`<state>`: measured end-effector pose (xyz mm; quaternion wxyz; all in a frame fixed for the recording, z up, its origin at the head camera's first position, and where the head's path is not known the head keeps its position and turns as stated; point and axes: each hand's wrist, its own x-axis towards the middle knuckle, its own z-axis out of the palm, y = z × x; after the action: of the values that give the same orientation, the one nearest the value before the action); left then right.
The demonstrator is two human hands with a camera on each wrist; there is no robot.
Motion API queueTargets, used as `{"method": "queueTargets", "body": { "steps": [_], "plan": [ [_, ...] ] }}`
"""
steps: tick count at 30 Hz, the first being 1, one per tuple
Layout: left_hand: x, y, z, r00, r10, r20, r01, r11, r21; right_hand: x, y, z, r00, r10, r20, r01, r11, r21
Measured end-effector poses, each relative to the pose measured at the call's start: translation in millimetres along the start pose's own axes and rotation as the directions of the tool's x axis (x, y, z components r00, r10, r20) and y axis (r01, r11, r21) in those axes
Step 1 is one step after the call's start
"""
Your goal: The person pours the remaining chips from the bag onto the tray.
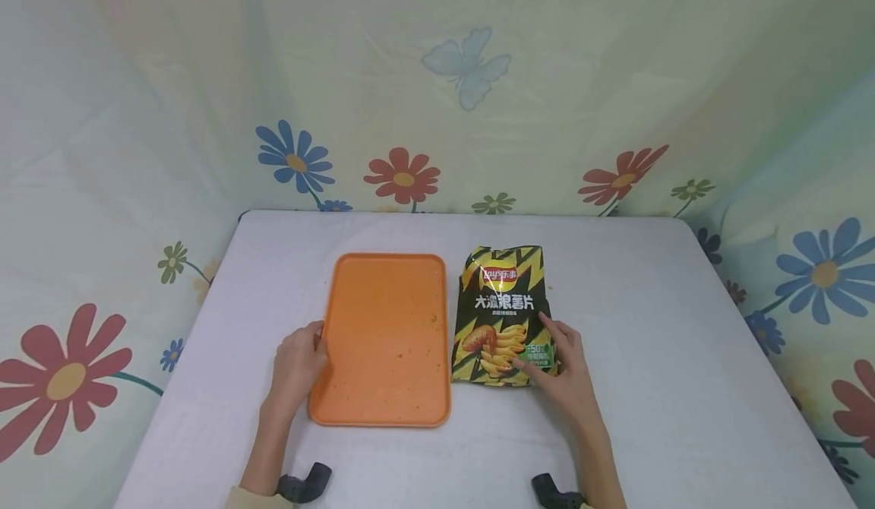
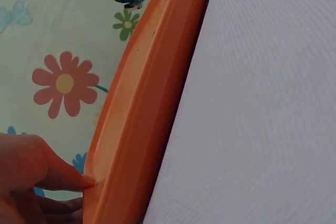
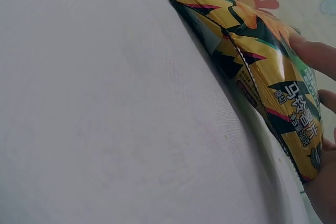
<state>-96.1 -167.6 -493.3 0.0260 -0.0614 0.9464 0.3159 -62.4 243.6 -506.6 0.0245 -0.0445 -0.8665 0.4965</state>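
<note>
On the table an orange tray [image 1: 386, 342] lies flat, with a few small crumbs on it. My left hand [image 1: 298, 361] holds the tray's left edge; in the left wrist view the thumb [image 2: 71, 177] presses on the rim and the other fingers are partly hidden behind it. Beside the tray on the right is a black and yellow bag of potato chips [image 1: 499, 315], front side up. My right hand [image 1: 567, 368] touches the bag's lower right side with thumb and fingers spread apart. In the right wrist view the bag [image 3: 262, 66] looks puffed, and the fingers are partly cut off.
A white cloth covers the table [image 1: 649, 327]. Behind and around it hangs a curtain [image 1: 342, 53] printed with flowers and a butterfly. Dark wrist mounts [image 1: 306, 484] are on both forearms. A small crumb lies on the cloth right of the bag.
</note>
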Motion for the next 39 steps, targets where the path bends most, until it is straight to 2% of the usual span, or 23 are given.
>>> {"method": "queueTargets", "body": {
  "steps": [8, 16, 26, 31, 39],
  "plan": [
    [-1.1, 1.6, -1.9, 1.000, -0.017, 0.013, 0.018, 1.000, -0.017, -1.7, 2.6, -4.5, 0.998, 0.007, 0.064, -0.009, 0.999, 0.036],
    [0.2, -1.4, 0.4, 1.000, -0.020, 0.013, 0.020, 0.999, -0.036, -4.3, 1.5, -4.8, 0.995, -0.071, 0.065, 0.066, 0.995, 0.081],
    [1.0, -3.4, 0.6, 1.000, -0.001, 0.000, 0.001, 0.999, -0.037, -2.6, 4.9, -3.1, 0.991, -0.054, 0.124, 0.047, 0.997, 0.061],
    [1.6, -3.1, 0.6, 1.000, -0.002, -0.001, 0.002, 0.999, -0.037, -1.0, 8.3, -3.3, 0.993, -0.028, 0.111, 0.024, 0.999, 0.042],
    [0.9, -2.5, 0.1, 1.000, -0.007, 0.002, 0.007, 0.999, -0.046, -0.9, 6.7, -4.9, 0.998, -0.027, 0.059, 0.022, 0.996, 0.081]
  ]
}}
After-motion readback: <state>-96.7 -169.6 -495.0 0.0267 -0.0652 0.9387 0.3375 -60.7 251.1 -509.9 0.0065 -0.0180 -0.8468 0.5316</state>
